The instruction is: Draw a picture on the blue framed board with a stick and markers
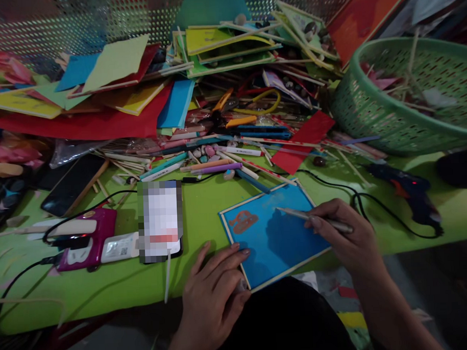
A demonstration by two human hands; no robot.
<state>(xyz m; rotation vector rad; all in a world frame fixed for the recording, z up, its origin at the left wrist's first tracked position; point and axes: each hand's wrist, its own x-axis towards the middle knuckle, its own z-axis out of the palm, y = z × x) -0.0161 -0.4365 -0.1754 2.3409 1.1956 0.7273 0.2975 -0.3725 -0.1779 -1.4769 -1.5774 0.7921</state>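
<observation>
My right hand pinches a slim silvery pen. Its tip is at or just above a blue card with pale stick edging, close to a faint pale mark near the top. An orange-brown drawing shows at the card's upper left. My left hand rests with fingers stretched over the card's lower left edge, its thumb by the corner. A small pale thing sits between thumb and index finger, too unclear to name. The card lies tilted over the table's front edge, above my dark-clothed lap.
Left of the card lie a phone with a blurred screen and a magenta power strip. Pens, sticks and scissors pile up behind. At right are a green basket and a glue gun with its trailing cable.
</observation>
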